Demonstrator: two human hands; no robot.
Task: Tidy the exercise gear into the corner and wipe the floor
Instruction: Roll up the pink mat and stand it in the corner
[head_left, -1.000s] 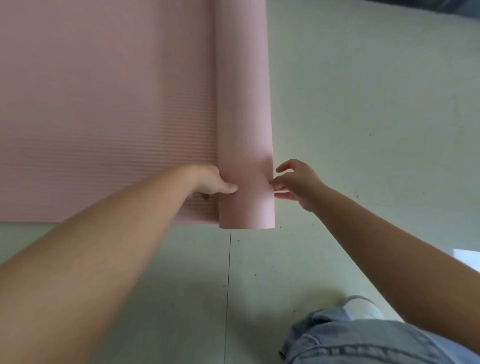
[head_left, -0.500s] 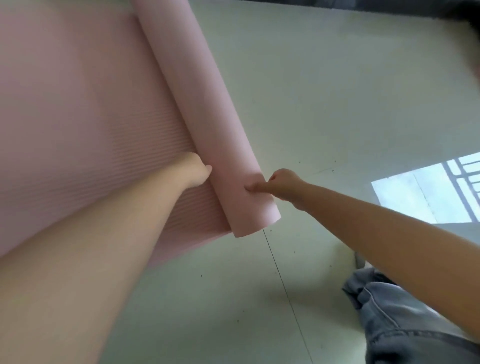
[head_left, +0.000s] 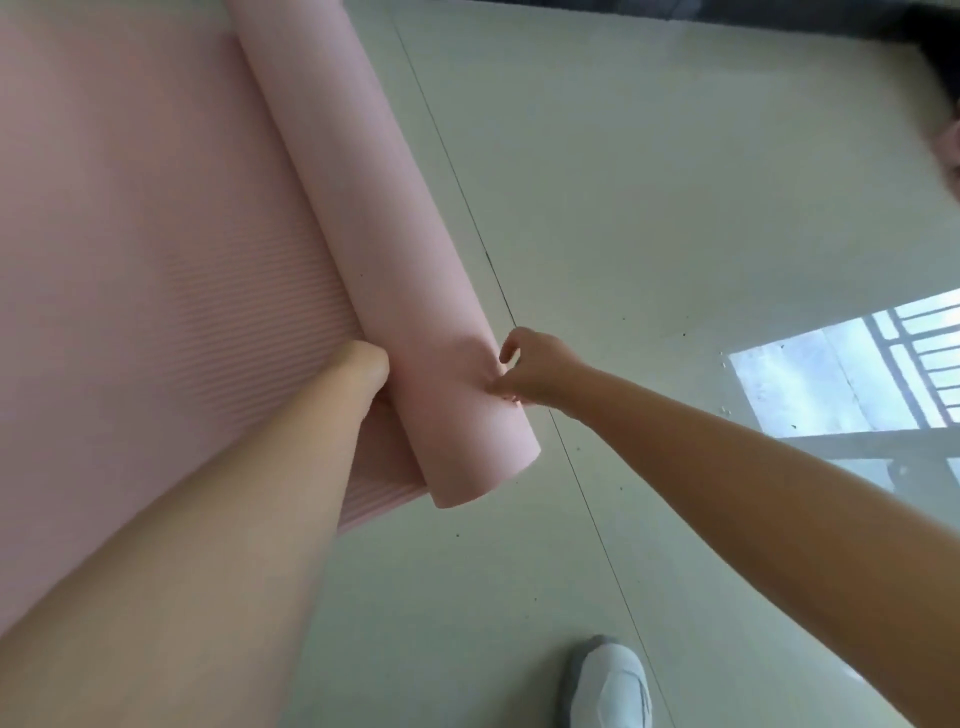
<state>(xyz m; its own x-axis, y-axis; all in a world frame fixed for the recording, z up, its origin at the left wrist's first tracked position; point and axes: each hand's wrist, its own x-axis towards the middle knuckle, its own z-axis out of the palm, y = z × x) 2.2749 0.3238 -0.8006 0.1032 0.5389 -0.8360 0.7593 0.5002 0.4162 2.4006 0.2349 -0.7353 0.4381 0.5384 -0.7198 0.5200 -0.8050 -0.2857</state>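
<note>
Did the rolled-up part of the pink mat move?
Cannot tell. The rolled part of the pink yoga mat now slants across the view, but the floor seam slants likewise, so the head camera turned. Both hands are on the roll's near end.

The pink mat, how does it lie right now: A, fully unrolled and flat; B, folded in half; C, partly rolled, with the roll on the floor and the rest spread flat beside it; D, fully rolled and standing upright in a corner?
C: the pink mat has a rolled section along its right edge, held by the left hand and right hand, while its ribbed surface spreads flat on the floor.
</note>
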